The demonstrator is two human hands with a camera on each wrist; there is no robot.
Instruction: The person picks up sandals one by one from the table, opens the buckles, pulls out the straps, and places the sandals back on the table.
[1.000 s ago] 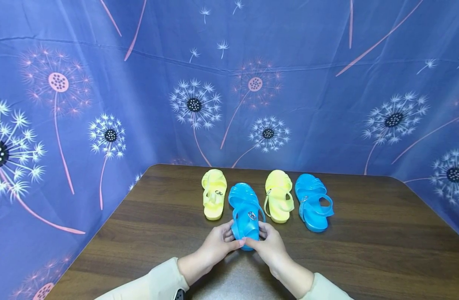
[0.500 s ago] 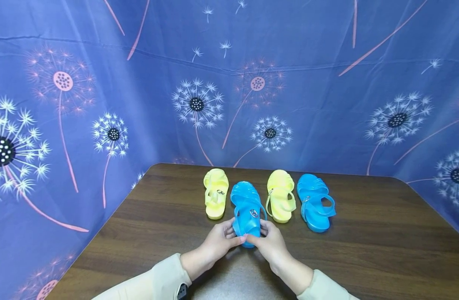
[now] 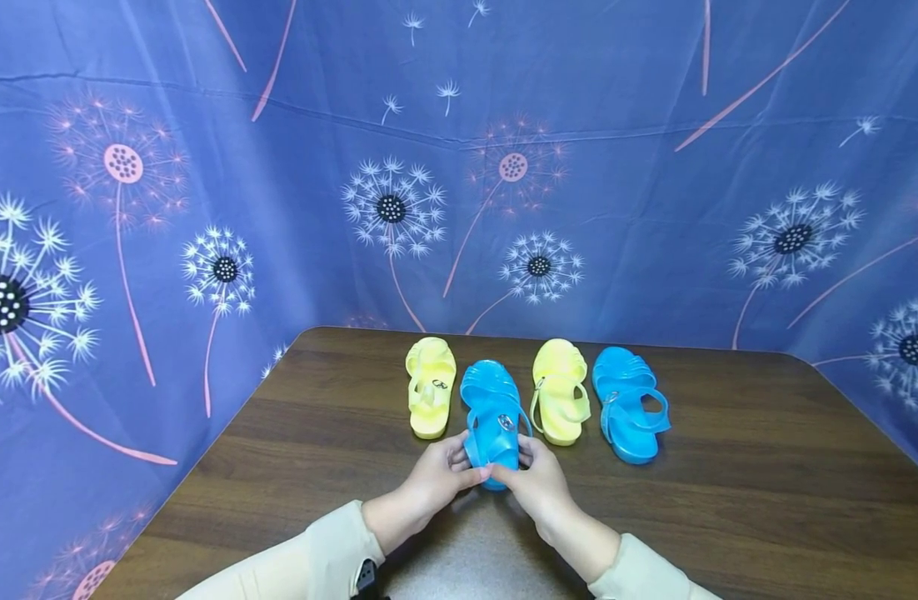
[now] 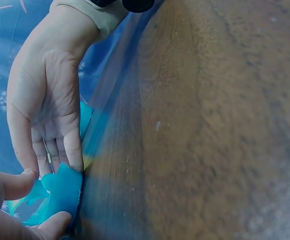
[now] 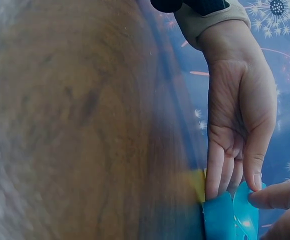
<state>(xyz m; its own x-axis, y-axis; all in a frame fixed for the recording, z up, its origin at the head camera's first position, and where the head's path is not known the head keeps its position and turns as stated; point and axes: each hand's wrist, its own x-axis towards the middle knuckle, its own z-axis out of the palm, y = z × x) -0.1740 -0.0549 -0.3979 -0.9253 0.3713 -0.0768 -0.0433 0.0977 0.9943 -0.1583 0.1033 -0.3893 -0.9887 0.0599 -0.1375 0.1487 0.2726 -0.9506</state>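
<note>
A blue sandal (image 3: 491, 417) with a metal emblem lies on the table between both hands, toe pointing away. My left hand (image 3: 438, 477) grips its heel end from the left, thumb on the heel strap and fingers along the side. From the right, my right hand (image 3: 540, 485) grips the same heel end, its thumb tip meeting the left thumb. The left wrist view shows the heel of the blue sandal (image 4: 64, 192) between the fingers and thumbs. In the right wrist view, the right fingers (image 5: 225, 170) reach the sandal's side.
One yellow sandal (image 3: 431, 388) lies left of the held sandal, another yellow sandal (image 3: 558, 392) right of it. Farther right lies a second blue sandal (image 3: 628, 407). All are on the brown wooden table (image 3: 729, 500). A blue dandelion-print cloth (image 3: 624, 192) hangs behind.
Both hands and the blue sandal between them have shifted slightly forward, away from the person. The grip looks the same, and the other sandals have stayed put.
</note>
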